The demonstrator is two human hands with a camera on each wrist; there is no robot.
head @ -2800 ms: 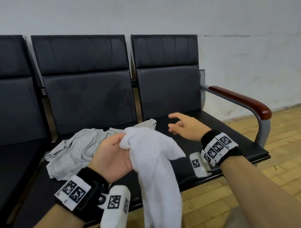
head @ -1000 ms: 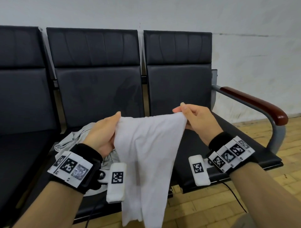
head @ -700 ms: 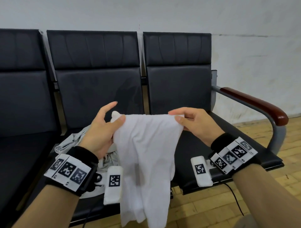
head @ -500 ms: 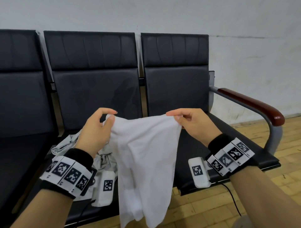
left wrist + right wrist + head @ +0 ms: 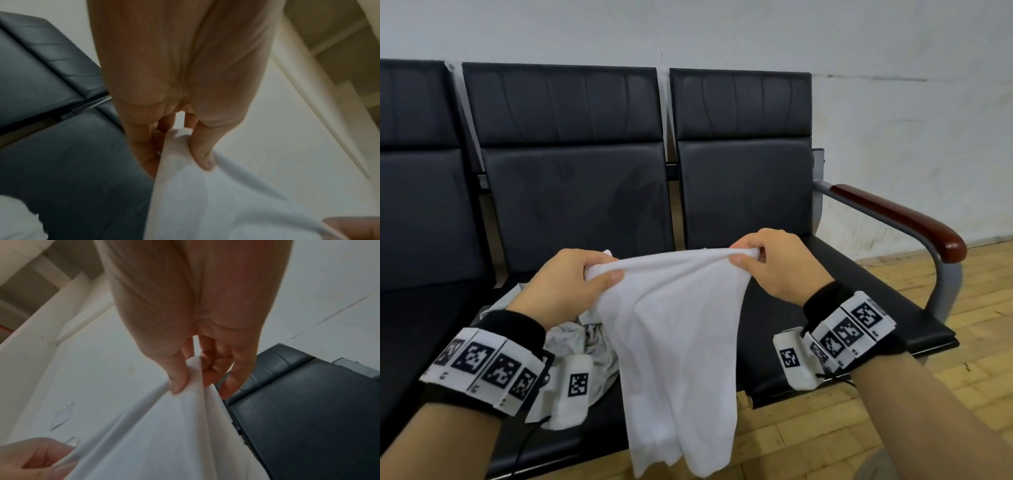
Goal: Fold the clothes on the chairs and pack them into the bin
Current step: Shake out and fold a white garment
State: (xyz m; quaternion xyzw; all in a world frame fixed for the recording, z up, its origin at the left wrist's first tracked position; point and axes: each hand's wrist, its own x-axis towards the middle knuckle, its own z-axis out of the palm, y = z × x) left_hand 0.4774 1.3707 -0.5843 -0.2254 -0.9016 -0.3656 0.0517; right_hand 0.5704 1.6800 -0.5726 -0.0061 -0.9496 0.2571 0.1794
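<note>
Head view shows left hand [image 5: 566, 286] and right hand [image 5: 774, 263] each pinching the limp white cotton garment [image 5: 674, 349] at centre frame; advise level, taut corners before folding.

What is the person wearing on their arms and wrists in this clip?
Both forearms are bare, with no sleeves. Each wrist carries a black band ringed with white tiles printed with black square fiducial codes. A small white pod with its own code hangs below each wrist, and a thin black cable trails from it.
</note>
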